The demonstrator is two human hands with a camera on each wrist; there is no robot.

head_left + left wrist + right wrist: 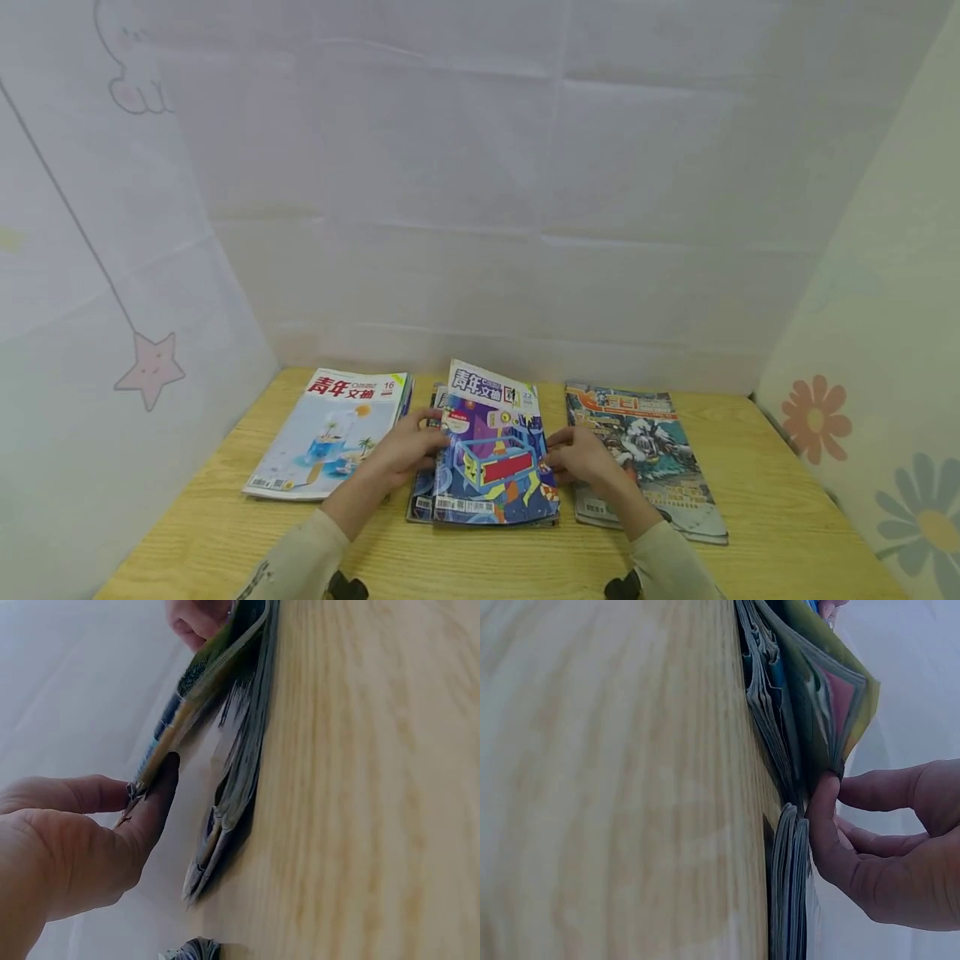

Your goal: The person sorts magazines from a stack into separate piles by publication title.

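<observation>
A purple magazine [487,467] with a yellow and blue box on its cover is held above the middle pile [422,492] of magazines. My left hand [408,446] pinches its left edge; in the left wrist view the left hand [82,832] has the edge between thumb and fingers, raised off the pile. On the opposite edge, my right hand [581,457] also pinches it, and the right wrist view shows the right hand [900,840] at a bent edge with pages fanned apart. Much of the middle pile is hidden under the purple magazine.
On the left lies a pile of magazines [330,433] with a pale blue cover. Another pile [652,450], with a dark picture and orange title, lies on the right. All rest on a wooden table [780,500] enclosed by pale cloth [480,250] behind and at both sides.
</observation>
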